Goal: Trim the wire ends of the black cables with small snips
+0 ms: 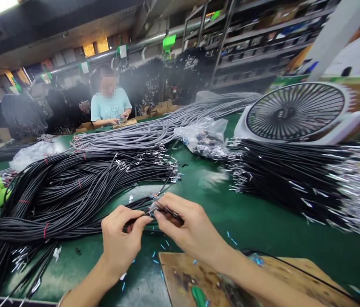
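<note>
Close together over the green table, both of my hands work at the end of a thin black cable (148, 210). My left hand (122, 238) is closed, with thumb and forefinger pinching the cable near its end. My right hand (195, 226) is closed as well, its fingertips almost touching the left ones. A slim dark tool (171, 213), like tweezers, lies within the right fingers; they partly hide it. Between the fingertips a small pale piece shows, too small to name. Just behind the hands are loose cable ends with coloured wires (154, 196).
Bundles of black cables (80, 183) lie left, tied with red bands. More black cables (288, 179) with silvery ends lie right, before a white fan (295, 113). A wooden board (180, 277) and blue scraps are in front. Behind grey cables (128, 136), a person (111, 104) sits.
</note>
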Available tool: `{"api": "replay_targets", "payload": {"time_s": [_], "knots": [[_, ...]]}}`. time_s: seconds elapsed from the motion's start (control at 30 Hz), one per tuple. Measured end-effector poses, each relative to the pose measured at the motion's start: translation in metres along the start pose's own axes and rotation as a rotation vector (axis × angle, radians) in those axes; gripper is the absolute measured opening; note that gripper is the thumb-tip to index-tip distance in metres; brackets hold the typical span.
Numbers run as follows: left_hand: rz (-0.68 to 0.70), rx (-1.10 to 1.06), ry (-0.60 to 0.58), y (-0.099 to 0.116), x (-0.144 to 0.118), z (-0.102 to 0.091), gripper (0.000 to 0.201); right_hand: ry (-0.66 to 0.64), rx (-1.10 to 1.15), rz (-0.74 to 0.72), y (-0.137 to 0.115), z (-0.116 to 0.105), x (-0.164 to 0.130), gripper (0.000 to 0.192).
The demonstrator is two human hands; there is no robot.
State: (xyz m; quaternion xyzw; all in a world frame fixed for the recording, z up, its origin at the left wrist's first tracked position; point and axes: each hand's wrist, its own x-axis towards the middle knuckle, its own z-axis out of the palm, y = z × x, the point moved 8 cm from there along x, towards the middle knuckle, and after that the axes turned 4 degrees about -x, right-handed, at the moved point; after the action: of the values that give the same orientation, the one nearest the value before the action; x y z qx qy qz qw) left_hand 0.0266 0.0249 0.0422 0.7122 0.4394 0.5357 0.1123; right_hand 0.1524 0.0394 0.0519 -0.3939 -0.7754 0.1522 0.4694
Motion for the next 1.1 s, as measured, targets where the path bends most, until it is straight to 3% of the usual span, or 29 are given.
{"api": "replay_targets", "payload": {"time_s": [0.3, 0.6, 0.73, 0.87, 0.93, 1.03, 1.1], "knots": [[-0.015, 0.005, -0.019, -0.006, -0.004, 0.005, 0.021, -0.011, 0.016, -0.033, -0.001, 0.002, 0.0, 0.021], [-0.019, -0.019, -0.009, -0.006, -0.005, 0.005, 0.02, -0.026, 0.047, 0.089, 0.009, 0.002, 0.002, 0.021], [-0.035, -0.015, -0.027, -0.005, -0.004, 0.005, 0.02, -0.127, 0.299, 0.294, 0.026, 0.011, 0.002, 0.019], [-0.03, -0.075, -0.094, -0.011, -0.007, 0.01, 0.02, -0.431, 0.74, 0.7, 0.041, 0.041, -0.013, 0.015], [-0.039, -0.12, -0.154, -0.016, -0.008, 0.015, 0.023, -0.523, 0.832, 0.817, 0.04, 0.049, -0.019, 0.011], [-0.055, -0.142, -0.224, -0.021, -0.008, 0.018, 0.027, -0.522, 0.819, 0.83, 0.04, 0.05, -0.018, 0.008], [-0.064, -0.125, -0.238, -0.019, -0.006, 0.017, 0.031, -0.424, 0.747, 0.728, 0.04, 0.042, -0.011, 0.008]]}}
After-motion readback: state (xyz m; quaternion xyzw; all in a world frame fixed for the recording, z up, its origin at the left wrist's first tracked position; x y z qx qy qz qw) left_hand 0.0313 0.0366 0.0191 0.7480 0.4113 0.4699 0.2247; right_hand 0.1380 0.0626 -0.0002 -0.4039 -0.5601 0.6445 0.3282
